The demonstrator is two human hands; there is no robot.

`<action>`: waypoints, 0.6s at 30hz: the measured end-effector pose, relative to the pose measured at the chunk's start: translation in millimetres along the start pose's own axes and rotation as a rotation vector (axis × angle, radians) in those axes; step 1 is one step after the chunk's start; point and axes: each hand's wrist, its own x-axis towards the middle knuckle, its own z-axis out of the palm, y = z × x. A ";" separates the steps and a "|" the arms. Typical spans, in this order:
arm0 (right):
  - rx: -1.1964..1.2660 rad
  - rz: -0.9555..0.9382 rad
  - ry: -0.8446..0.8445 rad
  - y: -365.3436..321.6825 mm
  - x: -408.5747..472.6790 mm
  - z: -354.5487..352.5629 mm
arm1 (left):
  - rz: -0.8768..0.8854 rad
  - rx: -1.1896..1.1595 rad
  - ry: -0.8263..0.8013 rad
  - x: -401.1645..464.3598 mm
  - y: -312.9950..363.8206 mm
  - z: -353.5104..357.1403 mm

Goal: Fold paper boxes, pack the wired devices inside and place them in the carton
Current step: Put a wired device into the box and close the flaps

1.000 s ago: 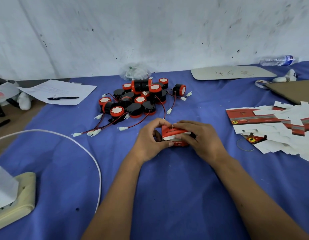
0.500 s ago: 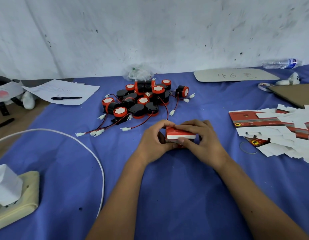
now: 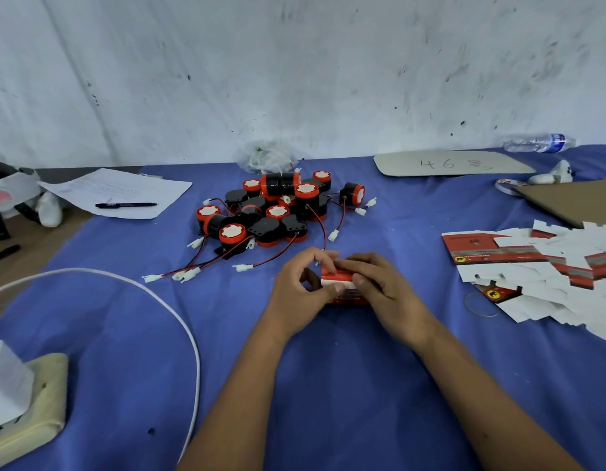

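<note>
Head view looks down on a blue cloth-covered table [image 3: 328, 385] pushed against a scuffed white wall [image 3: 295, 62] that fills the upper half of the frame. At centre frame, the left hand [image 3: 300, 292] and the right hand [image 3: 379, 287] both curl their fingers round a small red and white paper box [image 3: 340, 282], which sits between them low over the cloth. Just above them, a heap of black and red wired devices [image 3: 271, 212] lies on the cloth, red leads and white plugs trailing toward the lower left. At the right edge, flat unfolded box blanks [image 3: 532, 266] spread in a loose pile, with a rubber band [image 3: 480, 304] beside them and a brown cardboard sheet [image 3: 573, 198] above. A grey card marked "46" [image 3: 451, 163] and a plastic bottle [image 3: 539, 143] lie by the wall at upper right. In the upper left rest a paper sheet [image 3: 121, 192] and a black pen [image 3: 125, 205]. A white cable [image 3: 172, 311] arcs across the left, and a beige power strip [image 3: 33, 419] sits at lower left.
</note>
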 end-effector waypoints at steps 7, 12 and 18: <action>0.086 0.000 0.137 8.9 -0.4 -3.7 | -0.011 -0.020 0.041 3.2 -6.4 -2.3; 0.132 0.019 0.118 8.7 1.4 -7.0 | -0.032 -0.095 0.032 4.3 -8.5 -1.0; 0.173 0.053 0.118 6.4 -1.7 -8.7 | 0.013 0.048 0.023 3.1 -5.6 0.3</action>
